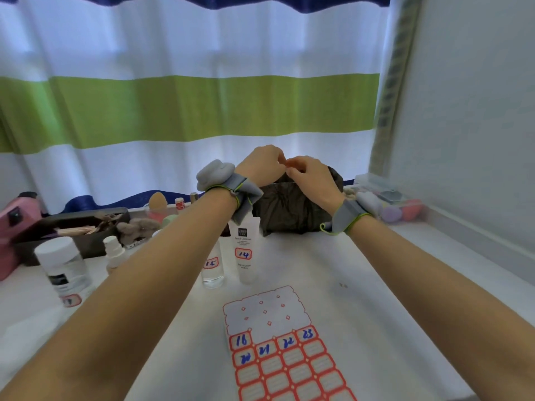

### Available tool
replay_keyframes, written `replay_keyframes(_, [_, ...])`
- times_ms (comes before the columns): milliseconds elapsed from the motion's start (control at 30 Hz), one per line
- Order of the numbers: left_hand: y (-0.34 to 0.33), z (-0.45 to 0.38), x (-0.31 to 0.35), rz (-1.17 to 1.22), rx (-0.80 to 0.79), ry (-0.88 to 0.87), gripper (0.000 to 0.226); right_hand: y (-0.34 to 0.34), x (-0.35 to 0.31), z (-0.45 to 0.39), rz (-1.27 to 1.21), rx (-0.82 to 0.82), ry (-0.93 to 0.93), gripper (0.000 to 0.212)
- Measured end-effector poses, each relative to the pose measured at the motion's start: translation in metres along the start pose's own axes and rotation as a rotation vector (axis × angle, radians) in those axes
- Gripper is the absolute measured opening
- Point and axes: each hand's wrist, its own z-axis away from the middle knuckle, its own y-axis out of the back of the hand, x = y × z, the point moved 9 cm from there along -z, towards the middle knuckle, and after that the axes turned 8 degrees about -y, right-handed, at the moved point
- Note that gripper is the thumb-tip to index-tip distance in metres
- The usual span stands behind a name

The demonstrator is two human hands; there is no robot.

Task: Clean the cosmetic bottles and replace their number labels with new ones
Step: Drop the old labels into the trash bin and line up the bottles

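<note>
A striped curtain backs the white table [362,285]. Above the dark bag [292,209], left hand [262,163] and right hand [309,175] meet, fingertips pinching something too small to identify. Numbered bottles [246,253] and label sheet [283,351] sit nearer the body, below both wrists.

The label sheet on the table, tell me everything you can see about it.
The label sheet lies flat on the white table, nearest the camera, below the two numbered bottles. It looks like paper: red-bordered stickers in a grid. The top rows are peeled away. Blue handwritten numbers, partly legible, mark the next stickers; the rest are blank. Neither hand touches it.
</note>
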Motion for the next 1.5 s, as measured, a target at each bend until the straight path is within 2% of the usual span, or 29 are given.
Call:
replay_keyframes(167, [0.012,0.052,0.017,0.104,0.087,-0.068,0.023,0.000,-0.007,0.052,-0.052,-0.104,0.001,0.028])
replay_keyframes(367, [0.017,0.126,0.040,0.176,0.169,-0.130,0.020,-0.011,0.008,0.132,0.144,-0.301,-0.033,0.032])
replay_keyframes(433, [0.008,0.149,0.044,0.167,0.120,-0.136,0.021,-0.014,0.032,0.156,0.306,-0.416,-0.107,0.039])
replay_keyframes(500, [-0.012,0.173,0.046,0.140,-0.007,-0.126,0.021,-0.011,0.055,0.180,0.435,-0.505,-0.182,0.046])
replay_keyframes(667, [-0.063,0.215,0.045,0.088,-0.401,-0.060,0.029,0.009,0.067,0.196,0.459,-0.442,-0.196,0.045])
replay_keyframes(800, [-0.087,0.242,0.055,0.098,-0.571,-0.055,0.046,0.024,0.068,0.204,0.348,-0.293,-0.221,0.039])
replay_keyframes(900, [-0.099,0.246,0.063,0.063,-0.599,-0.088,0.056,0.034,0.068,0.204,0.260,-0.201,-0.234,0.037])
replay_keyframes(1033, [-0.114,0.234,0.074,0.039,-0.613,-0.098,0.064,0.018,0.051,0.206,0.317,-0.282,-0.162,0.035])
replay_keyframes(1267, [-0.128,0.199,0.081,0.070,-0.563,-0.121,0.053,-0.007,0.043,0.203,0.486,-0.451,-0.173,0.037])
replay_keyframes(1500, [-0.126,0.187,0.076,0.069,-0.503,-0.141,0.051,-0.011,0.041,0.194,0.515,-0.425,-0.149,0.036])
